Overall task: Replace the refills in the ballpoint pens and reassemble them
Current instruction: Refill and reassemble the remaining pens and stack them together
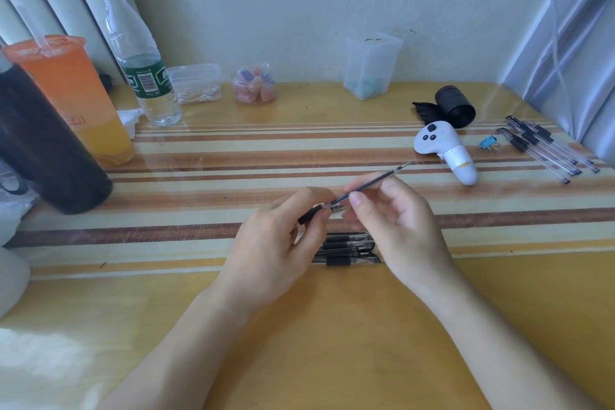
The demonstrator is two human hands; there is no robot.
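Two hands meet just above a small pile of clear plastic pens with black grips [349, 248] lying on the yellow striped tabletop [332, 326]. A skewed push or pull could bend the thin dark refill [376, 178] or jam it at the barrel mouth. A loose pinch could drop it onto the pile. The left hand [276, 243] pinches a clear pen barrel with a black end [312, 214]. The right hand [396, 220] pinches the refill, its free tip pointing up, away from the pile.

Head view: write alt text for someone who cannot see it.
Left hand grips a pen's black barrel while the right hand pinches the refill sticking out of it, above a striped table. Black pens lie beneath the hands; clear pens lie far right.
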